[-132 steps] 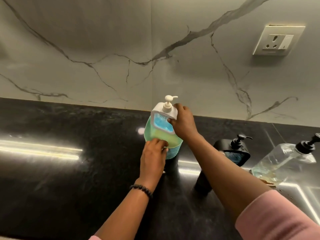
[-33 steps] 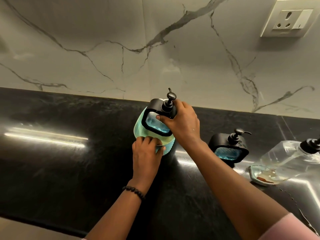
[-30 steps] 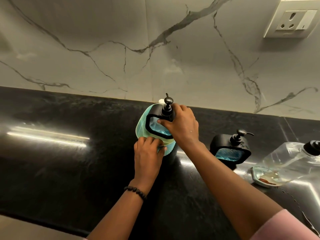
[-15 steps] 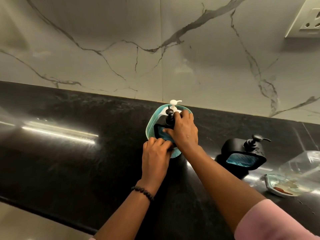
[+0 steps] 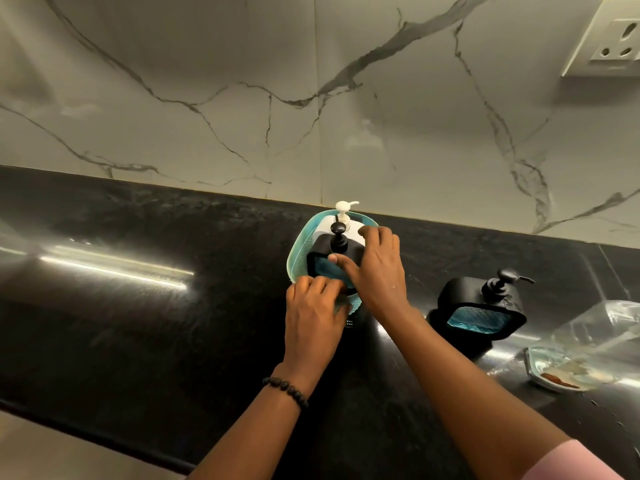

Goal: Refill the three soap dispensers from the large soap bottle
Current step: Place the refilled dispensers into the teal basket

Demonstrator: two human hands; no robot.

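A teal basket [image 5: 300, 244] stands on the black counter near the wall. Inside it a white soap dispenser [image 5: 343, 213] stands at the back and a black dispenser [image 5: 322, 252] with a blue window sits in front of it. My right hand [image 5: 379, 273] holds the black dispenser, thumb on its front face and fingers over its top right corner. My left hand [image 5: 313, 315] grips the basket's near rim. A second black dispenser [image 5: 485, 306] stands on the counter to the right. The large clear soap bottle [image 5: 602, 336] lies on its side at the right edge, nearly empty.
The marble wall rises directly behind the basket. A wall socket [image 5: 613, 39] sits at the top right. The dark counter [image 5: 138, 323] stretches left with bright light reflections, and its front edge [image 5: 104, 436] runs across the lower left.
The white dispenser went into the basket first. My right hand has since lowered the black dispenser into the basket in front of it. My left hand has stayed on the rim.
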